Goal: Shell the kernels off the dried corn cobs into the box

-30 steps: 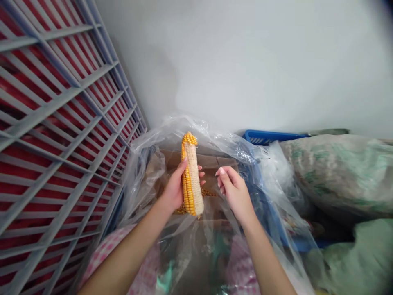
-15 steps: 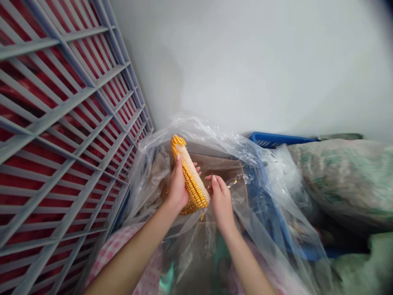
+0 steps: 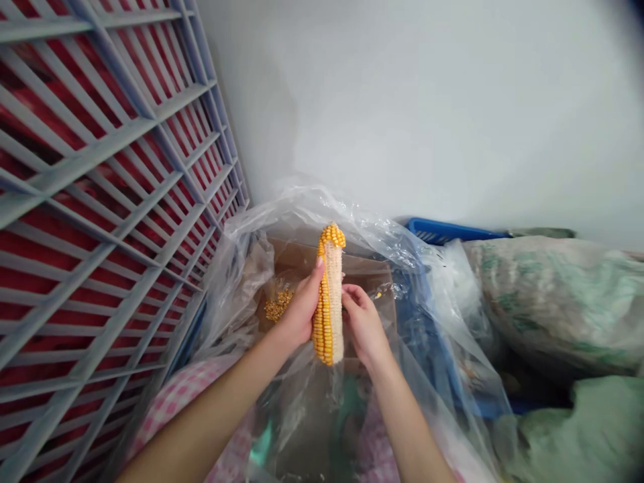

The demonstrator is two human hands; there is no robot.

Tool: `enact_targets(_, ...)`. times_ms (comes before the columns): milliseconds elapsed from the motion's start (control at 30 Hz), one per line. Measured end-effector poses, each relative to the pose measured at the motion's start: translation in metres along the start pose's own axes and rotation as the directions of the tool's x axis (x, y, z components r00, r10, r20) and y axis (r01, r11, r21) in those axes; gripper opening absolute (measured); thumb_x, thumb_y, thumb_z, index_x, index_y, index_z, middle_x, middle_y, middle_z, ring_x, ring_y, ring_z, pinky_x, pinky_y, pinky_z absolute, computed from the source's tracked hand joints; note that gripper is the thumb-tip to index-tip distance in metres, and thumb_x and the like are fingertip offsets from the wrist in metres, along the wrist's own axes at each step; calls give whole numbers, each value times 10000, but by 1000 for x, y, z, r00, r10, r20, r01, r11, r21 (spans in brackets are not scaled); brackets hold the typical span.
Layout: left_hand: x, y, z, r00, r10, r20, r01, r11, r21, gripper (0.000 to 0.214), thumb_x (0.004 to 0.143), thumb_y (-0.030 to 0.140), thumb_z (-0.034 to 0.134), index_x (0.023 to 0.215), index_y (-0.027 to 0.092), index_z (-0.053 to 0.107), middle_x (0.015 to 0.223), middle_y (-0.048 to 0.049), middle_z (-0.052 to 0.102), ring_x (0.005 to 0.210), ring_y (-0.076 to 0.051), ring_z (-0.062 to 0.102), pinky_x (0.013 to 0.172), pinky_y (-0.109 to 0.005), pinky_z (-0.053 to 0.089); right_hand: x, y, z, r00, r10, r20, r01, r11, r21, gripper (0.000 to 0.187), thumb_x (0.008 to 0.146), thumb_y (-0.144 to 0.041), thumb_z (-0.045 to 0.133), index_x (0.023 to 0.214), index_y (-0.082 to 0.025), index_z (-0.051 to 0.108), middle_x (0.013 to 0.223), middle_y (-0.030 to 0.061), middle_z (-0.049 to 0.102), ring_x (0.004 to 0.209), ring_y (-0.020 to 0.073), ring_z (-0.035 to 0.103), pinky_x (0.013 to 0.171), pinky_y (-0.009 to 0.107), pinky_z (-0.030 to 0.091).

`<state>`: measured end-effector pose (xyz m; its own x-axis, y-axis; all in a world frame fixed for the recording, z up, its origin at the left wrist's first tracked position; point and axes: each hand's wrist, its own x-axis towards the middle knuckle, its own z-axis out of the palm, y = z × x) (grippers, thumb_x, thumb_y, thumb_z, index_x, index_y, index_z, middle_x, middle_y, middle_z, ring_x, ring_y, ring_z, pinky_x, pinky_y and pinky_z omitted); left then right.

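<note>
A corn cob point(image 3: 329, 295), partly stripped to its pale core with yellow kernels down its left side and at the tip, stands upright in my left hand point(image 3: 300, 312), whose fingers wrap its lower half. My right hand point(image 3: 363, 325) presses against the cob's right side, fingers curled onto it. Both hands hover over a brown cardboard box point(image 3: 375, 275) lined with clear plastic sheeting point(image 3: 302, 208). Loose yellow kernels point(image 3: 278, 305) lie in the box to the left of the cob.
A grey plastic grid over red point(image 3: 100, 201) rises on the left. A white wall point(image 3: 427, 100) stands behind. A blue basket point(image 3: 443, 231) and bulky plastic sacks point(image 3: 548, 295) fill the right side. Pink checked fabric point(image 3: 186, 402) covers my lap.
The cob has swung from a leftward tilt back to upright and shifted right. My right hand stayed against its side. Loose kernels now show in the box.
</note>
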<state>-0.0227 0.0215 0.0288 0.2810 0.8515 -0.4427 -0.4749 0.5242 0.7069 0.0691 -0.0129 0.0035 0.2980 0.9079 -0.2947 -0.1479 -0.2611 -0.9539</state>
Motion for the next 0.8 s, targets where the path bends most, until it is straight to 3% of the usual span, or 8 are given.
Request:
enact_targets(100,2,-2,-1,969,193,-151,-180,979,98,421,687,550,582,826,153,592,659,10,578,603,-98,525,562,-194,408,-8,-1,1,991,-112,-77,88,961,-262,392,802,-562,379,803,-203,536,747,30,600,680,168,543,634,281,417)
enact_targets(200,1,-4,-2,911,327,-251,-287,940,185,399,727,540,537,878,172,574,684,23,554,607,-89,495,559,-188,388,-20,-4,8,997,-71,15,72,935,-348,542,842,-593,207,767,-199,572,754,55,625,698,188,558,644,294,403)
enact_targets(267,-2,-6,-1,894,374,-248,-329,922,203,385,740,519,533,928,183,560,763,13,571,668,-98,515,612,-194,404,-27,-5,15,998,-62,28,68,916,-395,573,849,-591,178,744,-194,578,764,67,638,704,198,560,639,295,391)
enact_targets(433,-3,-1,0,918,343,-201,-309,934,182,403,666,480,634,920,175,563,757,6,578,652,-105,526,604,-202,403,-31,-1,24,994,-67,-91,16,880,-475,572,858,-577,164,622,-193,517,650,62,617,588,189,522,531,280,328)
enact_targets(567,2,8,-3,935,253,-247,-238,967,90,398,634,500,648,808,146,596,699,6,574,593,-89,513,581,-206,400,-28,3,23,998,-66,-19,50,884,-465,530,859,-560,215,596,-193,492,619,49,599,570,174,493,521,271,316)
enact_targets(667,3,7,-3,918,306,-252,-284,951,118,362,620,467,674,781,152,592,689,13,567,600,-88,516,588,-207,401,-27,4,23,1000,3,11,1,925,-379,548,852,-573,214,617,-188,525,631,50,612,574,170,506,522,264,345)
enact_targets(800,-3,-2,1,924,347,-163,-310,926,217,309,632,422,675,777,161,595,685,12,574,602,-93,516,596,-213,404,-25,9,26,996,-11,-84,-17,948,-318,616,843,-600,155,620,-185,551,634,67,629,553,176,537,515,270,365)
